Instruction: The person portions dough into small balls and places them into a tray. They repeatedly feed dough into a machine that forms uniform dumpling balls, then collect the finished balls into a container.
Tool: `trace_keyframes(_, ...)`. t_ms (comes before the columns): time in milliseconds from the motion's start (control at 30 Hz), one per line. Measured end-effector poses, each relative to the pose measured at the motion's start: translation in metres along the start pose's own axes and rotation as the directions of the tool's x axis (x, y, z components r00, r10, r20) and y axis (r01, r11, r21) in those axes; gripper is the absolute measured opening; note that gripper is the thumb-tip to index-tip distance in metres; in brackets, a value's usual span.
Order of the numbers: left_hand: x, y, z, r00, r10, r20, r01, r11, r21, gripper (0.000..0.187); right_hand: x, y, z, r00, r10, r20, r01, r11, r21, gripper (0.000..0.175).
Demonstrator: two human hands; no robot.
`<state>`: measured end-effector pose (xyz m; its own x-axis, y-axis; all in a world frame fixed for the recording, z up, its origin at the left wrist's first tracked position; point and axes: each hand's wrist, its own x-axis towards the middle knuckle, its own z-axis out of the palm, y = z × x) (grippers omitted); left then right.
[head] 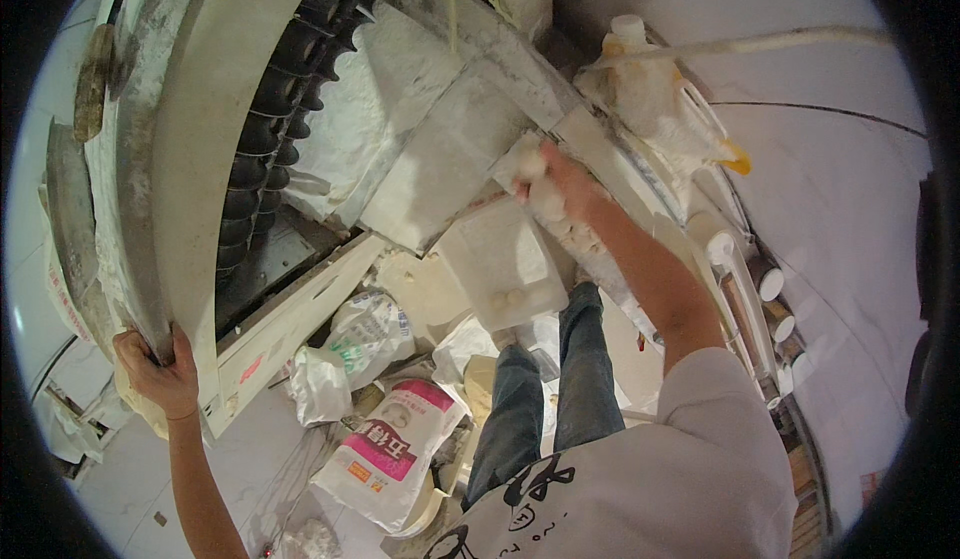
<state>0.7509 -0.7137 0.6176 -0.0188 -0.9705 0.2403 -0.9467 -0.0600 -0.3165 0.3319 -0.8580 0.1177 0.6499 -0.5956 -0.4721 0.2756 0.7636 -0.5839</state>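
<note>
On the left, my left hand (159, 375) grips the lower end of a curved, flour-dusted metal rim (142, 259) beside a pale panel (199, 146). My right hand (559, 176) is curled around a pale dough ball (532, 163), slightly blurred. It is above a narrow trough holding several dough pieces (574, 230), along the right side. Nearer my legs stands a translucent white plastic bin (499, 247), with a few dough balls (510, 298) at its near end. Black spiral rollers (262, 138) run beside the pale panel, next to a heap of white flour (345, 112).
A flour-dusted board (442, 161) lies between the flour and the bin. Printed flour bags (397, 446) crowd the floor by my legs. A plastic jug (645, 86) and a pale hose (772, 39) are at upper right. A wooden handle (94, 82) hangs at far left.
</note>
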Motion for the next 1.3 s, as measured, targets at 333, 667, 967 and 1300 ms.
trace_keyframes(333, 0.003, 0.004, 0.001, 1.0, 0.022, -0.005, -0.022, 1.0, 0.0, 0.033, 0.025, -0.045, 0.003, 0.837, -0.381, -0.393, 0.048, 0.767, -0.64, 0.051)
trace_keyframes(667, 0.008, 0.007, 0.005, 0.999, 0.051, -0.02, -0.051, 0.999, -0.006, 0.035, 0.092, -0.033, -0.065, 0.852, 0.088, -0.516, 0.058, 0.964, 0.26, 0.044)
trace_keyframes(967, 0.003, 0.001, 0.003, 0.998, 0.058, -0.023, -0.058, 0.998, 0.005, 0.037, 0.064, -0.071, -0.016, 0.944, 0.05, -0.325, 0.187, 0.732, 0.655, 0.026)
trace_keyframes(1300, 0.004, 0.002, 0.002, 0.998, 0.062, -0.021, -0.061, 0.998, 0.013, 0.037, 0.067, -0.054, -0.045, 0.96, -0.044, -0.276, 0.149, 0.916, 0.372, 0.014)
